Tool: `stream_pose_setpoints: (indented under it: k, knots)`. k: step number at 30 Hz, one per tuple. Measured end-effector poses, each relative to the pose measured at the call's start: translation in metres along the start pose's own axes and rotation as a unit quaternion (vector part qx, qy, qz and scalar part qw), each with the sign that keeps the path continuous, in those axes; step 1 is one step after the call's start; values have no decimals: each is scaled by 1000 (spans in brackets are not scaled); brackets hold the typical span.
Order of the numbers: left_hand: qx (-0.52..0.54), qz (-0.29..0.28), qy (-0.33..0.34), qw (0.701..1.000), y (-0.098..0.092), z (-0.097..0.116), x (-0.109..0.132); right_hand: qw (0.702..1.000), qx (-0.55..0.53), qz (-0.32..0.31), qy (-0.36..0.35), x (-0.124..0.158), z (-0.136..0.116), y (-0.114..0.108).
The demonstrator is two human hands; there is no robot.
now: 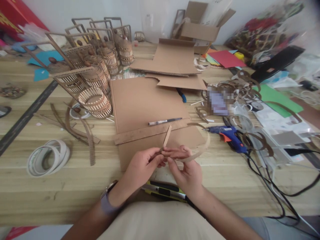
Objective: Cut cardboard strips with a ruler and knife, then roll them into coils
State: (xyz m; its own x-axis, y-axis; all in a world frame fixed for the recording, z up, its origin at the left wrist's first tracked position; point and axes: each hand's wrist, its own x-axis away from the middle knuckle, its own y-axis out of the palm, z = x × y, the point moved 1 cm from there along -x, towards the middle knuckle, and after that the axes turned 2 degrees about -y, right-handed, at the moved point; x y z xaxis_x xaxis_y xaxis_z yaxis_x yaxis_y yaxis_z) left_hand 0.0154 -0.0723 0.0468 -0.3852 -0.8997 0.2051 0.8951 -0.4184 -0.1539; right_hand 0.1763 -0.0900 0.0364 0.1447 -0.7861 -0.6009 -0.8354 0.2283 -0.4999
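Observation:
My left hand [142, 165] and my right hand [186, 170] meet over the near edge of a flat cardboard sheet [140, 103]. Both pinch a thin cardboard strip [200, 151]. One end sticks up from my left fingers, and the rest curves away to the right from my right fingers. A wooden ruler [150, 131] and a pen [165, 121] lie on the sheet just beyond my hands. A yellow and black utility knife [163, 191] lies on the table below my wrists.
Several woven cardboard lanterns [92, 73] stand at the back left. Tape rolls [47, 157] lie at the near left. A blue glue gun [228, 135] with black cables is at the right, among cardboard rings and coloured paper. An open box [200, 30] stands at the back.

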Motion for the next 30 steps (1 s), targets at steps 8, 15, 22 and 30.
stream_pose_setpoints:
  k: [8, 15, 22, 30]
  knots:
    - [-48, 25, 13, 998, 0, -3, 2, 995, 80, -2, -51, 1, 1, 2]
    - [25, -6, -9, 1000, 2, 2, 3, 998, 30, 18, 54, -1, 1, -4]
    - [19, -2, 1, 1000, 1, -1, 0, 1000, 12, 6, 7, 0, -1, -1]
    - [-19, 18, 5, 1000, 2, -1, 0, 994, 101, -14, -36, 1, 1, 3]
